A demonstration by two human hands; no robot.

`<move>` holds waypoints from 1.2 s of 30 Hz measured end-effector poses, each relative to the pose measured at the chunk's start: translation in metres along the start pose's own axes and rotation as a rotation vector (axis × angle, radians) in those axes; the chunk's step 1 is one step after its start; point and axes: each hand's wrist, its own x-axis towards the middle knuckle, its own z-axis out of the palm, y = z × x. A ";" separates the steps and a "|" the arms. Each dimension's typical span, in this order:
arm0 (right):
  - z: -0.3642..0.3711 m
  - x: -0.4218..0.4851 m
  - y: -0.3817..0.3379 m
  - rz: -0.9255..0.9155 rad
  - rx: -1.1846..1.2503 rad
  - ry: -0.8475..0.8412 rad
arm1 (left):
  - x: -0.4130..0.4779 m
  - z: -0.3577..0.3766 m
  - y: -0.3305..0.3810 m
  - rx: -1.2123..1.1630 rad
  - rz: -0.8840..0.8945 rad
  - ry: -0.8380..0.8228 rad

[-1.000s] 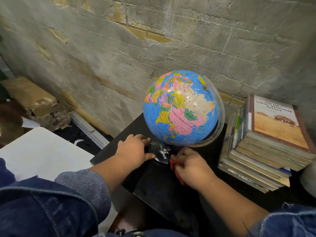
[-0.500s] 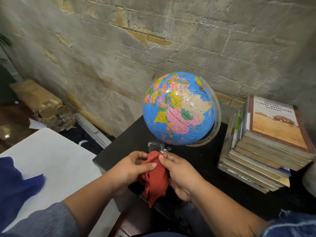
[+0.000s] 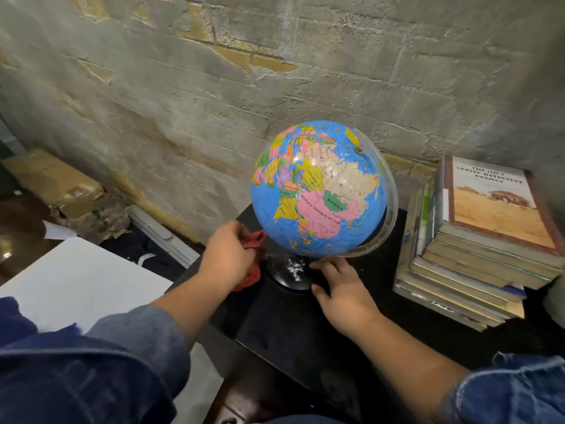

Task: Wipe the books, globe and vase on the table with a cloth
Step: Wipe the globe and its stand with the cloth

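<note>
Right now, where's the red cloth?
Head view, left of centre: the red cloth is bunched in the left hand, just left of the globe and its black base.

Red cloth (image 3: 252, 240) in left hand (image 3: 227, 256) beside globe (image 3: 318, 191)

Home corner, rough brick wall (image 3: 305, 87), stacked books (image 3: 477, 258) and globe (image 3: 318, 191) on small black table (image 3: 290, 325), cardboard box (image 3: 55, 182)

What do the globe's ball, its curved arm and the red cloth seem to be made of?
The ball is probably plastic under a glossy printed map: light glints on it. The curved arm looks like clear plastic, since the dark background shows through. The cloth is soft matte fabric, bunched in folds.
</note>
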 end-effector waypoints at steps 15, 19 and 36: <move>0.024 -0.009 0.006 0.010 -0.066 0.165 | 0.017 0.016 -0.028 0.393 0.525 -0.086; 0.026 -0.011 0.006 -0.005 -0.083 0.195 | 0.019 0.008 -0.029 0.418 0.513 -0.035; 0.031 -0.012 0.011 -0.047 -0.147 0.216 | -0.032 0.035 -0.017 0.747 0.416 -0.045</move>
